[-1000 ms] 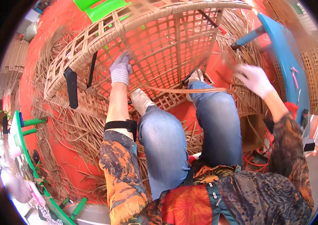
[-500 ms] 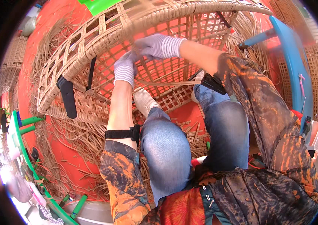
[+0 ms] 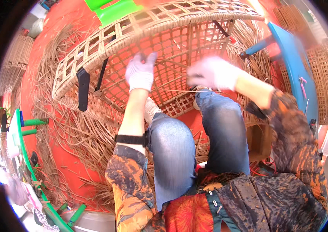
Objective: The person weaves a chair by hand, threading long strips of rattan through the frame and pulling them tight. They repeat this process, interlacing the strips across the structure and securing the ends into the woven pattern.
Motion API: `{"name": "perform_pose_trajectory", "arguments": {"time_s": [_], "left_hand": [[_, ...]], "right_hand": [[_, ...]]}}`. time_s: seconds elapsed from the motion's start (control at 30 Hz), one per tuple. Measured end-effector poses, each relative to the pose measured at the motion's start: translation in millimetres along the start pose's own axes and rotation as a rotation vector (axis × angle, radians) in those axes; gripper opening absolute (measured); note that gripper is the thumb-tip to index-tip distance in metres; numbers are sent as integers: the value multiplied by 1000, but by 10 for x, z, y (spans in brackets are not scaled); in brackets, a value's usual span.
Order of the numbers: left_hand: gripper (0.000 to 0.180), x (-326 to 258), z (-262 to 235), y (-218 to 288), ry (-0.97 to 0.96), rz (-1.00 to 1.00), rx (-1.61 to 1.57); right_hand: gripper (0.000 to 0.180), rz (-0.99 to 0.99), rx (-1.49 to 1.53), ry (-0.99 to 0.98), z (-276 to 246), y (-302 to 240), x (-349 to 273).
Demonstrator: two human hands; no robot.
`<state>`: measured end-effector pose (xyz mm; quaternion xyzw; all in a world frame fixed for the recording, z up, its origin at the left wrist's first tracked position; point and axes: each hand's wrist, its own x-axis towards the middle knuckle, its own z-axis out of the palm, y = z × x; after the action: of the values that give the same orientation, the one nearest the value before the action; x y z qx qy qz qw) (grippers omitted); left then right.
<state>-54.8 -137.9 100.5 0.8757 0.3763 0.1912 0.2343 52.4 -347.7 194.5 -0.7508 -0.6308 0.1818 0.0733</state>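
Observation:
A large woven rattan basket (image 3: 160, 25) lies on its side before my knees, its open latticework facing me. My left hand (image 3: 140, 74), in a pale knitted glove with a striped cuff, is at the lattice with thumb and fingers apart; nothing shows in it. My right hand (image 3: 212, 73), gloved alike, hovers to the right in front of the weave, blurred by motion. Its fingers are too smeared to read, so I cannot tell whether it holds a strip. A thin loose rattan strip (image 3: 179, 91) runs across just below it. Black straps (image 3: 83, 89) are fixed to the basket's left side.
Loose rattan strips (image 3: 79, 145) cover much of the red floor (image 3: 65, 170). A blue stool (image 3: 293, 58) stands on its side at the right, near stacked woven panels (image 3: 326, 79). Green-legged furniture (image 3: 36, 122) is at the left, and a bright green seat (image 3: 113, 11) behind the basket.
My hands were close together at the lattice and have parted. The right has swung right and toward me; the left has shifted slightly right and its fingers have spread. The view has shifted a little.

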Motion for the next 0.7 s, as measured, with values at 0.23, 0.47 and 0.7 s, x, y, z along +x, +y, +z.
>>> {"name": "perform_pose_trajectory", "arguments": {"time_s": [0.23,0.47,0.7], "left_hand": [[38,-15,-49,161,-253,-256,-109],[33,107,201,-213,-148,-53,-208],[24,236,368,-557,-277,-380,-797]], "right_hand": [[17,107,-77,122,-449,-374,-1905],[51,1266,400,149,579,832,-4380],[21,943,-186,-122,547,823,-3357]]}}
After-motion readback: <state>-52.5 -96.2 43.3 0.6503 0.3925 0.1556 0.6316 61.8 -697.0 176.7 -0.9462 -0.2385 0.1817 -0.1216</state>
